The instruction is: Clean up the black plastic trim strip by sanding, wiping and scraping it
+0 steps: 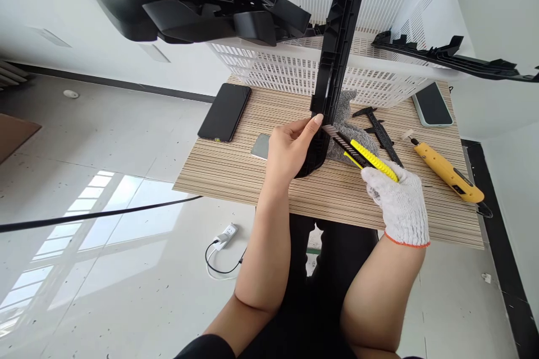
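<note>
1. Our bare left grip (289, 145) pinches the long black ribbed-plastic strip (336, 56), which runs toward one o'clock
2. Our white-gloved right grip (398, 197) clasps the yellow-and-black cutter (374, 158), blade (330, 130) toward ten o'clock
3. We're apparently trimming; next calls for light, steady strokes

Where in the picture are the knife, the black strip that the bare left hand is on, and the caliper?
Knife (362, 151): head view, on its yellow handle.
Black strip (335, 56): head view, midway along its length.
Caliper (382, 136): head view, on its dark beam.

Left hand (287, 147) holds black strip (334, 59); right hand (400, 199), yellow cutter (370, 158).
</note>
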Tool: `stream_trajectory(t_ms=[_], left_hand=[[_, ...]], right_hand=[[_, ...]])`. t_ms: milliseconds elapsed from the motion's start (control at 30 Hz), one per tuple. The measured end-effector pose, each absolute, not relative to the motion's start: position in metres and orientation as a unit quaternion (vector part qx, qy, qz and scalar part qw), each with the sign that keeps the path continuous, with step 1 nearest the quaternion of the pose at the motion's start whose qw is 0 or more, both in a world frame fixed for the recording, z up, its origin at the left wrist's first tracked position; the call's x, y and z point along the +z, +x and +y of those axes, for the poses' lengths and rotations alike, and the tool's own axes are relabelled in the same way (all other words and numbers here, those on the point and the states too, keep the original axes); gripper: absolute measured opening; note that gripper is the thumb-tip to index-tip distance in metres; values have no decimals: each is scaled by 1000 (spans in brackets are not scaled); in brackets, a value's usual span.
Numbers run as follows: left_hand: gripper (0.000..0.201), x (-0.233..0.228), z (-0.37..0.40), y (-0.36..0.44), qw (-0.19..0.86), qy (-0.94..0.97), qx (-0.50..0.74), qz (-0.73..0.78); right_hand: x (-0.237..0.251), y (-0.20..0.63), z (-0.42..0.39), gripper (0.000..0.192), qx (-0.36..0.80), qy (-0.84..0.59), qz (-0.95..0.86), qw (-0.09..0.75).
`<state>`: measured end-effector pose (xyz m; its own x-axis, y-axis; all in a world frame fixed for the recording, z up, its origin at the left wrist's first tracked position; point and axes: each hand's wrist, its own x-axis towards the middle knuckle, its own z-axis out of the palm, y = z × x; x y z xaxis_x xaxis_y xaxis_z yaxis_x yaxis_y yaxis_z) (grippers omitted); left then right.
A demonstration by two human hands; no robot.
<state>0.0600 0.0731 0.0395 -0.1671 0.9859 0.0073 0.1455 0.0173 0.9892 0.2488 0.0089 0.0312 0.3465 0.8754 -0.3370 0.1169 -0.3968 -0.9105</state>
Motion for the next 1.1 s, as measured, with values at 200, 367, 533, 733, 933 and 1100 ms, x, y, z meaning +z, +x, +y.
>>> stream_trajectory(t_ms=[200,367,533,733,933,1100], left_hand=[[45,38,73,59,423,493,501,572],[45,38,74,59,419,498,501,571],[46,39,73,59,422,504,501,562],[44,38,74,59,423,496,500,570],[45,39,74,59,421,499,496,572],[45,39,74,59,419,503,494,572]], right_hand=[[32,249,9,47,459,-699,-341,430],[34,249,9,43,476,-695,-373,390],[35,248,9,42,468,-700,-366,397],[34,249,9,42,467,-697,-349,418],[33,249,10,42,461,-700,-351,418],[34,248,10,45,474,-699,-379,378]])
